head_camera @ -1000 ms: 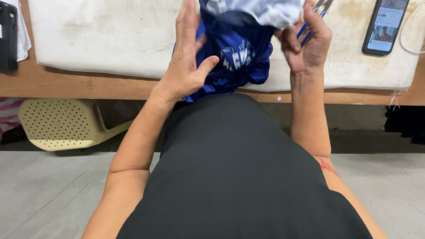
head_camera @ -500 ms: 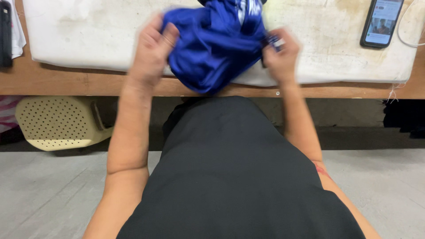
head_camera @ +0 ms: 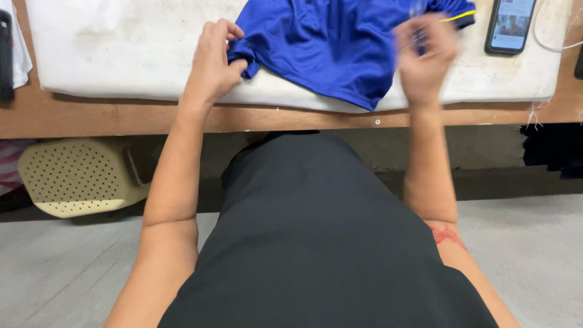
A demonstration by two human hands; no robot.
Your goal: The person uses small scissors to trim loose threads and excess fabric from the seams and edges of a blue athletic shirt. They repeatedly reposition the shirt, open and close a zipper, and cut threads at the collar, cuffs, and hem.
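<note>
Here a person looks down at a blue shirt [head_camera: 340,48] that lies spread on a white pad [head_camera: 121,54]. The pad sits on a brown wooden table [head_camera: 121,118], and the shirt's low corner hangs close to the pad's front edge. The left hand [head_camera: 215,58] is at the shirt's left edge. Its thumb and fingers pinch a bit of the blue cloth there, so this hand has a grip on the shirt. The right hand [head_camera: 425,51] is over the right part of the shirt. It is very blurry. Something thin and dark shows by its fingers, but it is too fuzzy to tell what it is, or whether the hand is closed or loose. A thin yellow stripe [head_camera: 458,16] runs along the shirt's far right edge. A phone [head_camera: 510,24] lies on the pad just to the right of the shirt, with its screen lit. A white cord [head_camera: 549,42] curls near the phone. Under the table, on the left, a pale yellow basket [head_camera: 79,176] with many small holes sits on the grey floor [head_camera: 61,273]. The person wears black.
</note>
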